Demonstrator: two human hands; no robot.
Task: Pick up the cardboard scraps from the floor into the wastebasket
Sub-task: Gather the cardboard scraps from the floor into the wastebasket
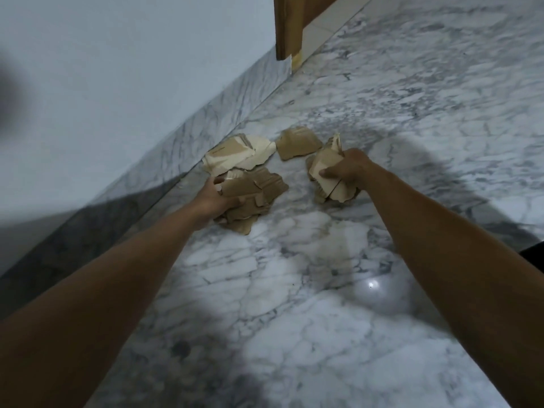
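Torn brown and cream cardboard scraps lie on the marble floor near the wall. My left hand grips a stack of brown scraps low over the floor. My right hand is closed around a bundle of cream and brown scraps. A pale torn piece rests by the skirting, and one brown piece lies loose between the two hands, farther out. No wastebasket is in view.
A white wall with a marble skirting runs along the left. A wooden door frame stands at the top. Marble floor stretches toward me and to the right, with my shadow across it.
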